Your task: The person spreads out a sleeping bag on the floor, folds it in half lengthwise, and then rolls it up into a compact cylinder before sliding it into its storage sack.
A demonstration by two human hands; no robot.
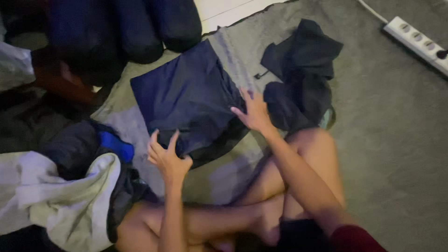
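Below me, I see one grey carpet (pixel 396 140) covering the floor, with one pale blanket (pixel 219 177) spread across it. On that blanket lies one folded navy garment (pixel 186 98), a rough rectangle whose long axis runs from near my knees toward the blanket's far edge, tilted slightly right. One crumpled dark garment (pixel 298 74) sits just beside it, off the blanket's right edge. One heap of mixed clothes (pixel 70 186) lies at the blanket's left edge. One white power strip (pixel 415 42) rests at the carpet's far right corner. My two hands are open: the left hand (pixel 165 156) has curled fingers touching the navy garment's near edge; the right hand (pixel 254 112) is pressed flat on its right edge.
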